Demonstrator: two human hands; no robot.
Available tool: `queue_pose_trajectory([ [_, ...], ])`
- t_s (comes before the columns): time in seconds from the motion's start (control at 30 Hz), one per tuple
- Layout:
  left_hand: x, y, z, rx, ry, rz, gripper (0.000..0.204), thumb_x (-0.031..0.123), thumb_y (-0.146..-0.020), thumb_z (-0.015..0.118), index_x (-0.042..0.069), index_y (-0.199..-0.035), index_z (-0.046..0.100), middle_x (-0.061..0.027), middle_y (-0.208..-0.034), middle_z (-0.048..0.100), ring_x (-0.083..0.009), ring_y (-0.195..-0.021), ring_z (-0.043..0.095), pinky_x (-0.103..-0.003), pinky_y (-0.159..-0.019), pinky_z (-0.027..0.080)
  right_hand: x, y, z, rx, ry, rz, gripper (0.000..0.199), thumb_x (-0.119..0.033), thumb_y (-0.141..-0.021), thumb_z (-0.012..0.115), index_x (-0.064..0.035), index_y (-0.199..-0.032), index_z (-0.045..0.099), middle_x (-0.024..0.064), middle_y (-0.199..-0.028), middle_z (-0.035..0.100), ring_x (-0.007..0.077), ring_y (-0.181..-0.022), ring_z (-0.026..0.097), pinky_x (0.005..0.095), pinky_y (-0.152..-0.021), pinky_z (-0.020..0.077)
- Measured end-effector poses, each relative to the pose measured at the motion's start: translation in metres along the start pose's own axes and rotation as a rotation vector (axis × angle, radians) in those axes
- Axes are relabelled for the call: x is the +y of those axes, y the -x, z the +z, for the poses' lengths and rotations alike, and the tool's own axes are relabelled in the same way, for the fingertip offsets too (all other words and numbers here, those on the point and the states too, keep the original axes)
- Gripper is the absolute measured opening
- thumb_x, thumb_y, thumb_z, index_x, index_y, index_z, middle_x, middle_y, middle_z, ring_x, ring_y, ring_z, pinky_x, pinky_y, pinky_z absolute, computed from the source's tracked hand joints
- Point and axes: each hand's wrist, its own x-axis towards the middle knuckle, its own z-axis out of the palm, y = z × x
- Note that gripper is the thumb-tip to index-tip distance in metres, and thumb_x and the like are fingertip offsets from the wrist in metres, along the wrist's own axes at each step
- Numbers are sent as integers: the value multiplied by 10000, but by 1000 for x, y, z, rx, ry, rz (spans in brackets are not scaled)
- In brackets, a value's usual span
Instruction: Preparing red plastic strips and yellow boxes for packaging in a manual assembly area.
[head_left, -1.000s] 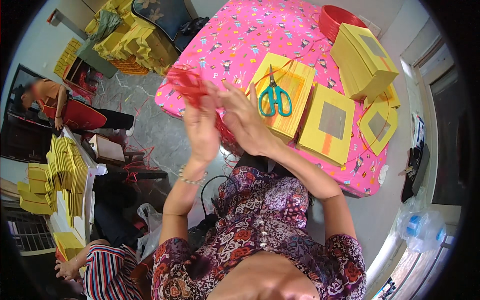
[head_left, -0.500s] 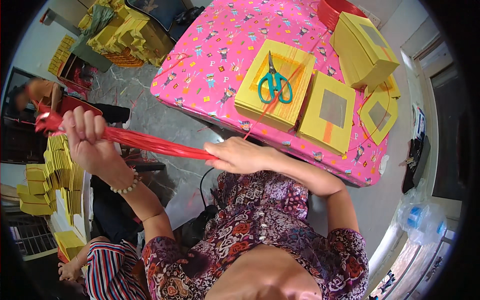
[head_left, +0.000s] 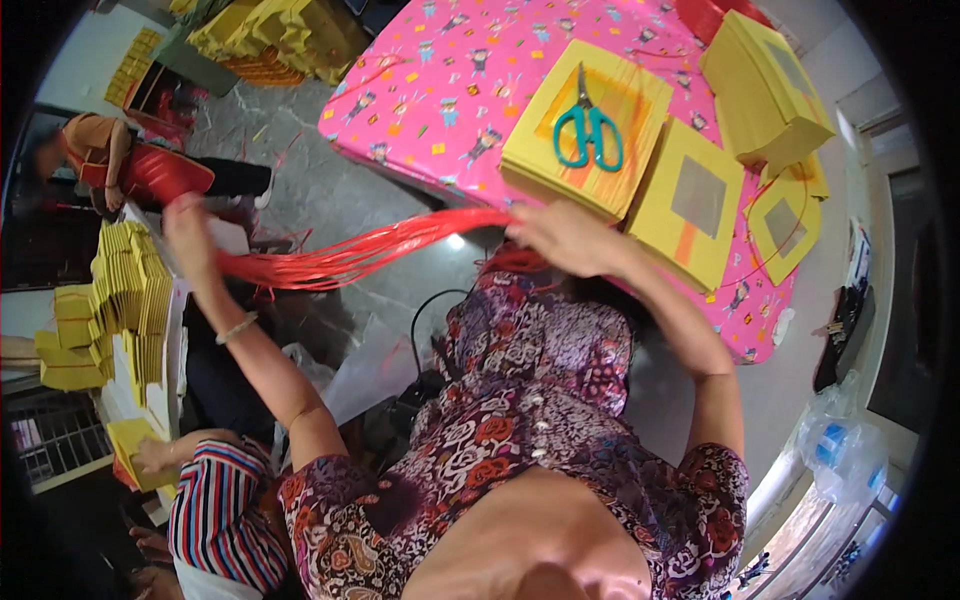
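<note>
My left hand (head_left: 193, 235), smeared by motion and raised on the left, is closed round one end of a long bundle of red plastic strands (head_left: 335, 258). The strands sag loosely across to my right hand (head_left: 568, 238), which pinches them near the table's front edge. A short tail of the bundle hangs below the right fingers, over my lap. Just beyond that hand, scissors (head_left: 586, 108) with green handles lie on a stack of yellow card pieces (head_left: 525, 150) with orange marks.
The table (head_left: 400, 110) has a pink printed cover. More yellow card stacks with grey windows (head_left: 698, 192) stand at its right. Folded yellow card (head_left: 135, 275) fills a surface at left, beside a person in a striped sleeve (head_left: 225, 500). Another person (head_left: 95, 140) sits farther back.
The bundle went from taut and straight to slack with strands fanned out. My left hand moved slightly right and down, my right hand right and up. The striped-sleeved person's hand now touches yellow card.
</note>
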Motion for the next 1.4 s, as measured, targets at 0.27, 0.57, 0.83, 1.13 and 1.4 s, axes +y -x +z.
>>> queue_pose_trajectory([
  [0.27, 214, 31, 63, -489, 520, 71, 448, 283, -951, 490, -34, -1267, 474, -215, -1222, 516, -310, -1125, 511, -377, -988, 368, -61, -29, -41, -29, 257, -36, 343, -290, -960, 429, 27, -877, 532, 243, -800, 598, 410, -796, 588, 473, -704, 461],
  [0.57, 279, 55, 67, -475, 498, 184, 170, 200, -888, 608, 42, -827, 619, -78, -626, 585, -246, -500, 551, -326, -467, 424, -73, -47, -38, -207, 81, -186, 392, -333, -955, 402, 28, -943, 557, 204, -757, 600, 376, -745, 603, 480, -704, 448],
  [0.83, 129, 43, 70, 9, 234, 157, 300, 141, -922, 576, 9, -659, 518, -71, -547, 444, -123, -475, 408, -289, -444, 348, -38, 18, -88, -382, -212, 130, 393, -372, -992, 397, -3, -883, 475, 89, -713, 473, 209, -699, 509, 345, -668, 425],
  [1.13, 105, 47, 92, -225, 113, 246, 207, 187, -913, 546, 31, -1016, 636, -129, -997, 644, -297, -934, 601, -369, -815, 447, -28, 17, -87, -185, 118, -9, 343, -326, -998, 397, -10, -910, 496, 103, -679, 512, 234, -647, 552, 365, -608, 445],
  [1.4, 284, 68, 104, -722, 770, 281, 304, 138, -869, 566, 40, -1157, 559, -134, -1015, 646, -296, -951, 616, -382, -808, 473, -50, -24, -59, -129, 110, -230, 306, -285, -972, 412, -9, -932, 539, 164, -731, 566, 360, -737, 574, 446, -676, 438],
])
